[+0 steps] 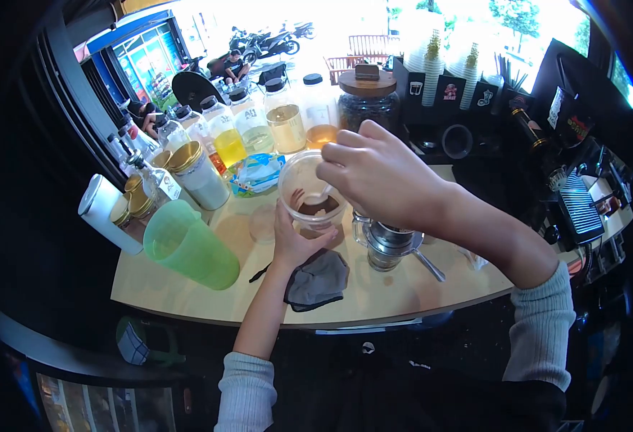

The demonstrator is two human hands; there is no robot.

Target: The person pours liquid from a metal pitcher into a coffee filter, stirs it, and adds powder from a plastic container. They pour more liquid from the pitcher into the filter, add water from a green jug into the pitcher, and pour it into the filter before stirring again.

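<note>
My left hand (293, 240) grips a clear plastic container (303, 189) from below, tilted toward me, with dark brown powder in its bottom. My right hand (374, 173) holds a white spoon (321, 194) whose bowl dips into the powder. Just right of the container stands a metal drip filter on a glass (388, 245). A dark grey cloth (318, 279) lies on the counter under my left wrist.
A green plastic pitcher (187, 246) stands at front left, with a white cylinder (107, 213) beside it. Several bottles and gold-lidded jars line the back left. A lidded jar of coffee beans (367, 101) and cup stacks stand behind. The wooden counter (374, 299) curves along its front edge.
</note>
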